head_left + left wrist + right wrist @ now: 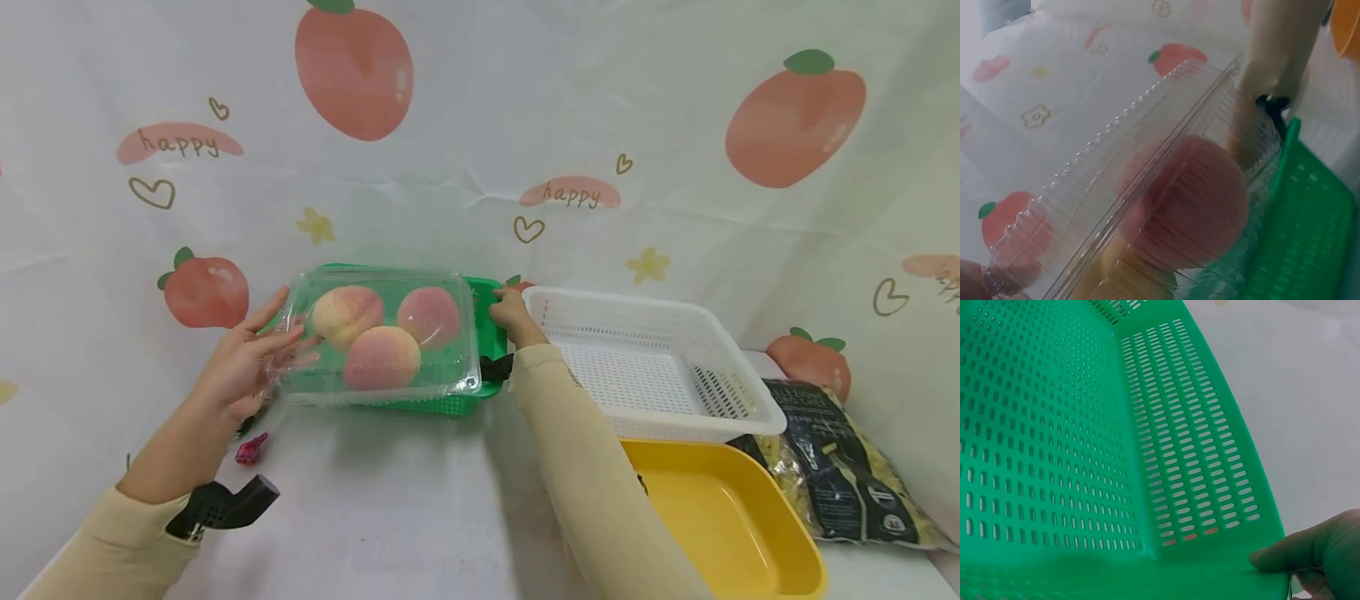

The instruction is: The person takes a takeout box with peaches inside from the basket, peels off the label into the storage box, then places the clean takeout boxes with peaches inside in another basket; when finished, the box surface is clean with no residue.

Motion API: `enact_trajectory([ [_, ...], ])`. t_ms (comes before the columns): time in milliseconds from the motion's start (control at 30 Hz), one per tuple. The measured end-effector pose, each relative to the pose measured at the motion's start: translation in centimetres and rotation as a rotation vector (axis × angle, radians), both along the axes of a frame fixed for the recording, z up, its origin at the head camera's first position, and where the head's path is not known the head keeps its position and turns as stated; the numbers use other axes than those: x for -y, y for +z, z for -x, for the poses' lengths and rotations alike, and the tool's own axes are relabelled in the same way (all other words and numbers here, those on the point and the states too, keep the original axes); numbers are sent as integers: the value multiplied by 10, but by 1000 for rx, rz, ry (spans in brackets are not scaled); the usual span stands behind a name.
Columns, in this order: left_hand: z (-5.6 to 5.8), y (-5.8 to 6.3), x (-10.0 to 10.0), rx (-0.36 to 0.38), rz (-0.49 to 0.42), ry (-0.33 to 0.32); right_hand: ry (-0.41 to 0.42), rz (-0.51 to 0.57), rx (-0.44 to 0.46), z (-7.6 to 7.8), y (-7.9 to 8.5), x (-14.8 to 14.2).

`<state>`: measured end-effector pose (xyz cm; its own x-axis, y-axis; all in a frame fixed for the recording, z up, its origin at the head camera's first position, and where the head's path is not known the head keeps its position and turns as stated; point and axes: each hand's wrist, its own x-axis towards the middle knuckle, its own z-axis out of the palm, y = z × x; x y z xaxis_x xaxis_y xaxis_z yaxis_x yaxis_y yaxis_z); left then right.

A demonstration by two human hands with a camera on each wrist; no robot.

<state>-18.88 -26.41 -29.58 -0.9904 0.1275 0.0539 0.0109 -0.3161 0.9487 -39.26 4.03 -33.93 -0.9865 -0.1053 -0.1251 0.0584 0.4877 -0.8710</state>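
Note:
A clear plastic clamshell box [450, 379] with three peaches [382, 358] inside is tilted toward me in the head view. My left hand [236, 367] grips its left end, thumb and fingers at the side. Behind and below the box is a green slotted basket [489, 325], mostly covered by it in that view. At the basket's back right corner, my right hand [517, 317] pinches the rim. The right wrist view shows the basket [1172, 456] with nothing in the visible part, and thumb and fingers of the right hand [1329, 553] on its corner.
To the right stands a white perforated basket [750, 408], with a yellow tray [813, 542] in front of it. A dark printed bag [847, 467] lies at far right. Near my left wrist is a small reddish-purple thing [251, 450]. A fruit-printed sheet [465, 100] hangs behind.

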Motion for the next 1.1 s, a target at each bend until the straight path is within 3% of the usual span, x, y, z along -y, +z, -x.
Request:
enact_trajectory([
  [233,31,18,3,49,98,40,6,-21,-29,0,1,-1],
  [433,58,23,3,96,228,52,8,-25,-6,-1,3,0],
  [600,80,23,-1,99,350,42,15,-7,-7,-2,3,-1],
  [800,98,20,-5,78,441,8,19,11,-12,-6,3,0],
  [1100,116,13,-18,56,476,-34,14,-16,-11,-5,3,0],
])
